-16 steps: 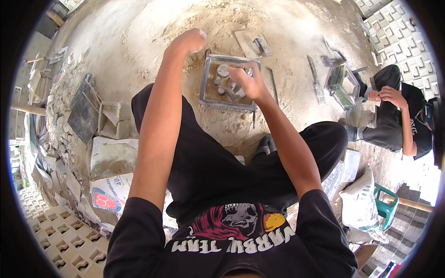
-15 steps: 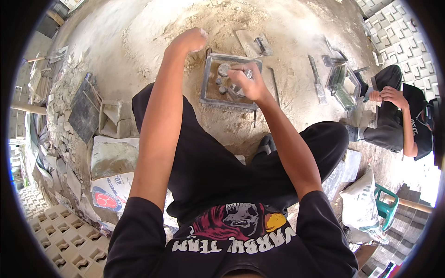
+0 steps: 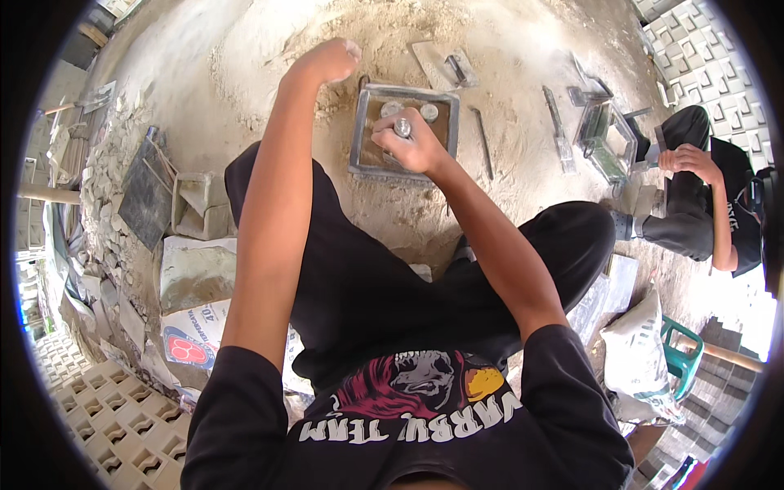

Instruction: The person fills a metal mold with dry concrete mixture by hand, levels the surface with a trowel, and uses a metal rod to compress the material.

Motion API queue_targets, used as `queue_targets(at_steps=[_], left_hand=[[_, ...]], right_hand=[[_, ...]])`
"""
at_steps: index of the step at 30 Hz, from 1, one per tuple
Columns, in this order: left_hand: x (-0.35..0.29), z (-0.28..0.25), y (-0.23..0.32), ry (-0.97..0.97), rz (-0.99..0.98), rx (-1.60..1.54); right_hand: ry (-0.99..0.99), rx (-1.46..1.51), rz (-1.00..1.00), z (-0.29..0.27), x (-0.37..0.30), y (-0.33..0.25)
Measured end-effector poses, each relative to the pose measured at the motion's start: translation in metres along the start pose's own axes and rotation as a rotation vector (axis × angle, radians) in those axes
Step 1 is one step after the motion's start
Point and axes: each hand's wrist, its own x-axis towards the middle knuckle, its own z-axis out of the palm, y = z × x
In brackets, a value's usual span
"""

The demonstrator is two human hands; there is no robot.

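Observation:
A square grey mould frame (image 3: 357,135) lies on the dusty ground between my knees, with sandy material inside. Round pale discs show within it, one at the upper left (image 3: 391,108) and one at the upper right (image 3: 429,113). Over the middle of the frame, my right hand (image 3: 415,144) is wrapped in a fist round a metal tool (image 3: 403,126); only its round silvery top end pokes out above the fingers. My left hand (image 3: 331,60) hangs beyond the frame's far left corner, fingers curled and whitened with powder. What it holds, if anything, is hidden.
A board with a dark-handled trowel (image 3: 456,69) lies beyond the frame. Right of it are a thin bar (image 3: 484,143) and a long flat tool (image 3: 559,131). Another person's hands (image 3: 692,162) are near a second mould (image 3: 604,139). Rubble (image 3: 106,220) lines the left.
My right hand has shifted left across the frame with the metal tool, uncovering the disc at the upper right. My left hand has moved slightly up and left, still curled.

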Motion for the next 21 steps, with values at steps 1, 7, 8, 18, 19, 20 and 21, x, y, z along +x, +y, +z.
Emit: queue_targets(at_steps=[1,7,8,18,19,20,21], left_hand=[[0.0,0.004,-0.002,0.003,-0.001,-0.028],[-0.007,0.001,0.0,-0.053,-0.101,-0.046],[-0.01,-0.002,0.007,-0.045,-0.085,-0.027],[-0.009,-0.001,0.016,-0.055,-0.088,-0.054],[-0.005,-0.001,0.013,-0.041,-0.068,-0.048],[0.0,0.001,0.008,-0.026,-0.048,-0.043],[-0.002,0.005,0.009,-0.027,-0.033,-0.039]], right_hand=[[-0.081,-0.057,-0.043,-0.001,0.002,-0.002],[-0.086,-0.067,0.235,0.004,0.013,0.018],[-0.056,-0.115,0.171,0.002,0.004,0.021],[-0.181,-0.14,0.133,-0.025,-0.006,0.023],[-0.027,-0.032,0.158,-0.025,-0.006,0.025],[0.124,0.077,0.181,-0.024,-0.007,0.026],[0.278,0.194,0.217,-0.021,-0.011,0.024]])
